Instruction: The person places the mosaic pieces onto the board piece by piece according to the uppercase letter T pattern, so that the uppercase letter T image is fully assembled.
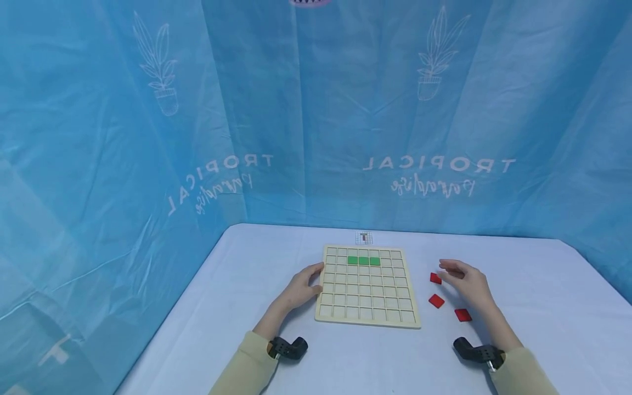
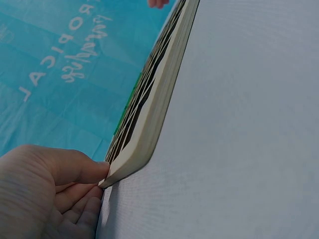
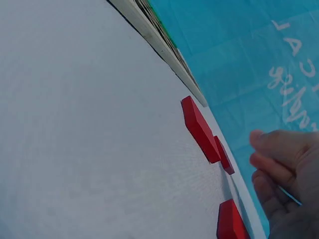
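A pale square grid board (image 1: 367, 285) lies on the table, with three green tiles (image 1: 364, 261) side by side in a row near its far edge. At the board's left edge, my left hand (image 1: 300, 288) holds it, the thumb (image 2: 94, 170) and fingers meeting the rim. My right hand (image 1: 468, 282) hovers right of the board, fingers loosely bent, with nothing visible between them. Close to its thumb lies one red tile (image 1: 435, 278). Two more, a nearer red tile (image 1: 436, 300) and another red tile (image 1: 463, 315), lie below and left of that hand.
A small printed grid card (image 1: 364, 237) with a T-shaped pattern lies beyond the board. White cloth covers the table (image 1: 266, 247). Blue printed curtains (image 1: 345, 120) hang behind it and along the left side. Each wrist wears a black camera (image 1: 288, 348).
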Demonstrator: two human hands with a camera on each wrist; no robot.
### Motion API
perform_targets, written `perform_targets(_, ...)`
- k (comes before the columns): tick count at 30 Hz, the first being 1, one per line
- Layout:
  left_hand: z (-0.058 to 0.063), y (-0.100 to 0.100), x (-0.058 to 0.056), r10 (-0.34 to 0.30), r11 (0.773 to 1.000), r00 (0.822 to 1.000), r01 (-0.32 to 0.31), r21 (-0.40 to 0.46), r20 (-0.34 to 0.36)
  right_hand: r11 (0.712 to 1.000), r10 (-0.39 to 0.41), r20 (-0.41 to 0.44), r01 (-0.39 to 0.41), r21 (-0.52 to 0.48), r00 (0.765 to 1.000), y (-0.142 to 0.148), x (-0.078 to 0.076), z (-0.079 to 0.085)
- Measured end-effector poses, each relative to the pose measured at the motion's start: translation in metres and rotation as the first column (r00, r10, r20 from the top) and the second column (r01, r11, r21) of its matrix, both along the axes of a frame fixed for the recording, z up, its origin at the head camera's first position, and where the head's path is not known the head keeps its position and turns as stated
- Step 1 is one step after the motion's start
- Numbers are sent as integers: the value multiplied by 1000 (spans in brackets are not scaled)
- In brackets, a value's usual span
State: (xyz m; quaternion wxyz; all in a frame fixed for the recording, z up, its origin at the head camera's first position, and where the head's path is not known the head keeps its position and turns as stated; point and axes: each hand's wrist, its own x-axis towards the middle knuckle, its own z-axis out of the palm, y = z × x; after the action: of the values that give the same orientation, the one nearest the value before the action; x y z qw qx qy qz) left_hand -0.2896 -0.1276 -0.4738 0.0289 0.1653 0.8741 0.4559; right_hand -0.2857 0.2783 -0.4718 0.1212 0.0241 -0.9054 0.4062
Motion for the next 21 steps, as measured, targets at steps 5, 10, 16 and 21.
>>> perform_targets(5, 1, 0, 0, 3, 1000, 1000, -3, 2, 2, 999, 15, -5, -15, 48, 1000, 5, 1, -13)
perform_targets(10, 2, 0, 2, 3, 1000, 1000, -3, 1, 8, 994, 55, -21, -52, 91, 998, 7, 0, -20)
perform_targets(16, 3, 0, 2, 4, 1000, 1000, -4, -3, 15, 991, 58, -44, -52, 124, 997, 7, 0, -20)
perform_targets(21, 2, 0, 1, 1, 1000, 1000, -1, -11, 8, 997, 27, -56, -23, 68, 998, 6, -2, -7)
